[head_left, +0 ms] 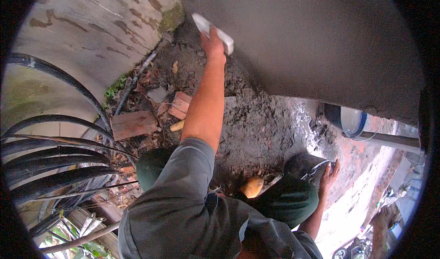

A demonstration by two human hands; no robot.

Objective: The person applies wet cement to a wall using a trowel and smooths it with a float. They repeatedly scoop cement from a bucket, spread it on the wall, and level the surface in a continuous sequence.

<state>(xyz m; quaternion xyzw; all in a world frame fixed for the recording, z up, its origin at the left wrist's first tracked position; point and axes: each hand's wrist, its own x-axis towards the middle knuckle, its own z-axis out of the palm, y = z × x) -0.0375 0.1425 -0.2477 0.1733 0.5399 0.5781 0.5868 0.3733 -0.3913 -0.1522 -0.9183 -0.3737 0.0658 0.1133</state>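
My left arm reaches up and away from me, and my left hand (213,47) is closed around a white, block-shaped plastering float (224,38). The float lies against the lower edge of a smooth grey plastered wall (321,38), near the corner. At the right, beside my bent knee, my right hand (326,180) is at the rim of a black bucket (305,164) with a pale wire handle. Its thumb seems to be on one side of the rim and its fingers on the other. What the bucket holds is hard to make out.
Muddy ground (252,130) lies before me, with broken bricks (134,124) and dead leaves at the left. Thick black hoses (59,121) curve along the left. An old stained wall (101,25) meets the plastered one. Another bucket (353,120) stands at the right, near a pipe (389,140).
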